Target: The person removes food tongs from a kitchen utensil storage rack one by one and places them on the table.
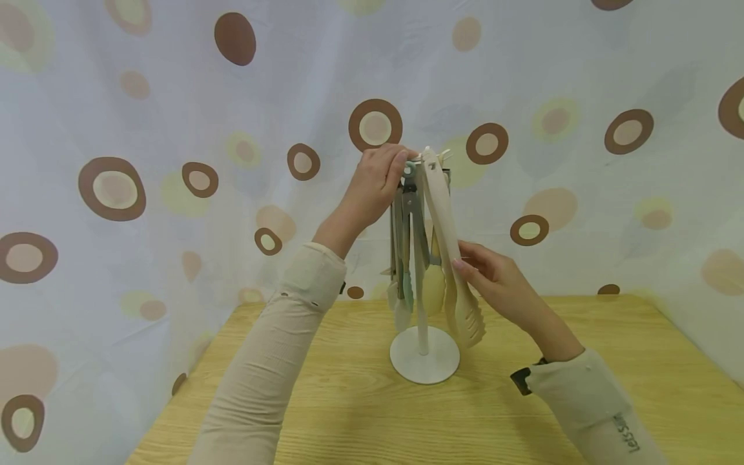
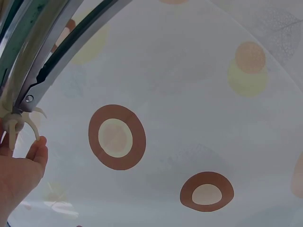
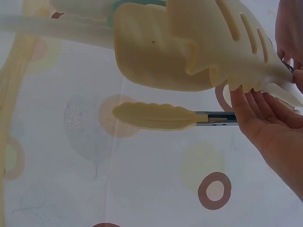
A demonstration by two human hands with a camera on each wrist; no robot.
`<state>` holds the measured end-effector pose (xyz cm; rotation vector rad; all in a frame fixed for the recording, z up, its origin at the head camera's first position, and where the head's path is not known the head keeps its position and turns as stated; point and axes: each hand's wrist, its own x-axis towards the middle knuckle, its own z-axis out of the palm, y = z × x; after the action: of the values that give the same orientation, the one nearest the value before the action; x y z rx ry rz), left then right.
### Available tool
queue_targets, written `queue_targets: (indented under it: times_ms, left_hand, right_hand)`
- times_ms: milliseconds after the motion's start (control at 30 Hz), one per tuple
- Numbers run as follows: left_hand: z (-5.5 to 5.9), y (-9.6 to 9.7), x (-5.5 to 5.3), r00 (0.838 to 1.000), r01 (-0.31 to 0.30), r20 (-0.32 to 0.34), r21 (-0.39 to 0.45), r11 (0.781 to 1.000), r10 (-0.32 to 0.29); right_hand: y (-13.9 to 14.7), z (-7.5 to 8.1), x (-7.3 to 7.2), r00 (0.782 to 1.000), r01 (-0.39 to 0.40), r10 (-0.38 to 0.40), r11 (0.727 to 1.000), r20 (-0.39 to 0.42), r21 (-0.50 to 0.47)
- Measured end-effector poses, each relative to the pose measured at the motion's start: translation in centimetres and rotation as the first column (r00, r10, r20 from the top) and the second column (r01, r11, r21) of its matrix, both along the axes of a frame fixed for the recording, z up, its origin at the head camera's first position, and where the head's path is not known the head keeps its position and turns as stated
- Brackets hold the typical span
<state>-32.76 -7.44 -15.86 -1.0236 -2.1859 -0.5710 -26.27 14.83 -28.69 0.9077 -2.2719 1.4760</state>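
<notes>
A white utensil stand (image 1: 424, 369) with a round base holds several hanging kitchen tools. My left hand (image 1: 374, 174) is at its top; in the left wrist view the fingers of that hand (image 2: 21, 175) hold one of the curved hooks (image 2: 32, 125). Cream plastic tongs (image 1: 443, 216) with slotted, toothed ends hang at the stand's right side, tilted outward. Partway down them, my right hand (image 1: 494, 281) pinches them between thumb and fingers. Metal tongs (image 1: 410, 205) with a green ring hang beside them. The right wrist view shows a pair with yellowish tips (image 3: 154, 117).
The stand rests on a wood-grain table (image 1: 325, 400). Behind and at both sides hangs a pale curtain (image 1: 325, 77) with brown and yellow circles. Other tools, including a yellow one (image 1: 433, 290), hang close around the post (image 1: 423, 339).
</notes>
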Motion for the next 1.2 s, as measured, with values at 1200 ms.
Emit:
queue_targets:
  times_ms: [1200]
  left_hand:
    - [-0.1, -0.1, -0.2, 1.0, 0.015, 0.007, 0.008, 1.0, -0.015]
  right_hand:
    - [-0.2, 0.9, 2.0, 0.993, -0.07, 0.078, 0.994, 0.09, -0.088]
